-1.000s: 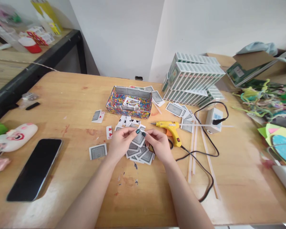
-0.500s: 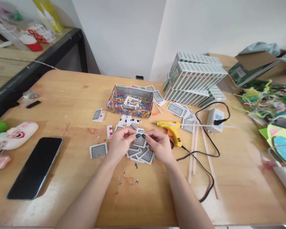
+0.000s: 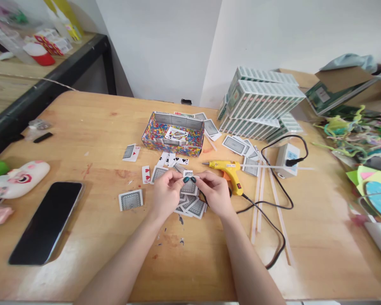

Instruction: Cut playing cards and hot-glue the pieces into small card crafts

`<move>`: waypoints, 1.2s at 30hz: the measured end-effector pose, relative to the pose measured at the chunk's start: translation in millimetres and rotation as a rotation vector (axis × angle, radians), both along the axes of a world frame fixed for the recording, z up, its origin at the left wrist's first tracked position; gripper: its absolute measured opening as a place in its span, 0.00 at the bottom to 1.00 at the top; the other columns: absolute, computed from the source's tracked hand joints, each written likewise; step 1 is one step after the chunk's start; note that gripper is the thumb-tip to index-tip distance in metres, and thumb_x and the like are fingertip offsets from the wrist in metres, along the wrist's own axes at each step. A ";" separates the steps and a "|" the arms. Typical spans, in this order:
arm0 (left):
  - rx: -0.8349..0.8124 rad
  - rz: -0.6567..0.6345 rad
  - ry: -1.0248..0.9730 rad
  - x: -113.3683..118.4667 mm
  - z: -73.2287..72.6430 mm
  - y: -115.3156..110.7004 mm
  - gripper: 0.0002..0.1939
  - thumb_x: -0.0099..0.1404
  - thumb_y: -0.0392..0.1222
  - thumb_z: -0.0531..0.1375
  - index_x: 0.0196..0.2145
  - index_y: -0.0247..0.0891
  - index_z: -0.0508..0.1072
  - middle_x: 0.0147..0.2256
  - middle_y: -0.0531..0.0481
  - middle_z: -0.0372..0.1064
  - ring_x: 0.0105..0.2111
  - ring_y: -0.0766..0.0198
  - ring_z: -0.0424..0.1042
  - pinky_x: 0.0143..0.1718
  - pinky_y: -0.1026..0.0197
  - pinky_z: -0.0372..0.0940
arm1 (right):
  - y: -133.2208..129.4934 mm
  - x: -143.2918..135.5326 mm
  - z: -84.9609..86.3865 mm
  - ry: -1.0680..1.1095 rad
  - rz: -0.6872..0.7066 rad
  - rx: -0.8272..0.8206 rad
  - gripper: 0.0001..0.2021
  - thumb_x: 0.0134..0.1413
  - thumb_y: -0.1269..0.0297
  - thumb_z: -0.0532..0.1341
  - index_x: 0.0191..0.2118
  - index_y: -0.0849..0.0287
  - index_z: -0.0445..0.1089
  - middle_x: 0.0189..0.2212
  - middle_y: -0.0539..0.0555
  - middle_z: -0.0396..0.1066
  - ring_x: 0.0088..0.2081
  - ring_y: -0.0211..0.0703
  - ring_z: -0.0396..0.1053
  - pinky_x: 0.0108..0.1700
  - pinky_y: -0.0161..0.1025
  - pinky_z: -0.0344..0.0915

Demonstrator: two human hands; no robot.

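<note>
Between my left hand [image 3: 167, 192] and my right hand [image 3: 215, 191], a grey-backed playing card [image 3: 189, 187] is pinched by its upper part, thumbs almost meeting. Both hands are closed on it. Below it lies a loose pile of playing cards [image 3: 195, 208], partly hidden by the card and my left hand. Just beyond my hands are face-up cards [image 3: 180, 161] and what looks like the metal tips of a tool, mostly covered. A yellow glue gun [image 3: 230, 173] lies right of my right hand. Further back stands an open box [image 3: 172, 148] with colourful sides, card-lined, with face cards inside.
Left are a black phone [image 3: 47, 222], a white plush toy [image 3: 22, 180] and single cards [image 3: 131, 200]. Right are glue sticks [image 3: 281, 220], a black cable and a white power strip [image 3: 287, 160]. Stacked card packs [image 3: 263, 101] stand at the back, beside a cardboard box [image 3: 339, 82].
My hands have shifted slightly right with the card, still pinching it. More of a card beside my left hand shows now. The other things stay in place.
</note>
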State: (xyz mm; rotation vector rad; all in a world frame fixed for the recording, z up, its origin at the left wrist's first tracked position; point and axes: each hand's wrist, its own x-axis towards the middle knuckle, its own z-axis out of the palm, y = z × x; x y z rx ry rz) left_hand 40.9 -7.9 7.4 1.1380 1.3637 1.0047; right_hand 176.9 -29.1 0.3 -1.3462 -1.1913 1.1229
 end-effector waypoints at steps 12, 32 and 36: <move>-0.011 0.137 -0.147 -13.8 -14.0 14.7 0.08 0.45 0.41 0.62 0.22 0.36 0.67 0.22 0.55 0.64 0.25 0.67 0.63 0.29 0.65 0.58 | 1.8 3.7 -7.8 -0.226 -0.207 0.136 0.08 0.53 0.63 0.56 0.37 0.57 0.70 0.27 0.51 0.67 0.21 0.35 0.58 0.25 0.35 0.59; -0.090 -0.037 -0.130 -17.3 -2.2 15.9 0.16 0.51 0.50 0.62 0.17 0.35 0.70 0.16 0.53 0.65 0.19 0.68 0.65 0.25 0.65 0.60 | -4.4 -4.6 -1.3 -0.375 -0.292 0.455 0.10 0.52 0.71 0.57 0.34 0.52 0.75 0.29 0.52 0.62 0.32 0.40 0.63 0.33 0.38 0.63; 0.197 0.037 0.184 -24.9 2.4 15.8 0.13 0.56 0.46 0.59 0.19 0.36 0.70 0.19 0.53 0.66 0.22 0.68 0.64 0.25 0.66 0.58 | -1.3 -3.8 3.8 -0.146 -0.306 0.185 0.07 0.51 0.63 0.59 0.26 0.57 0.70 0.23 0.50 0.61 0.27 0.38 0.59 0.28 0.36 0.59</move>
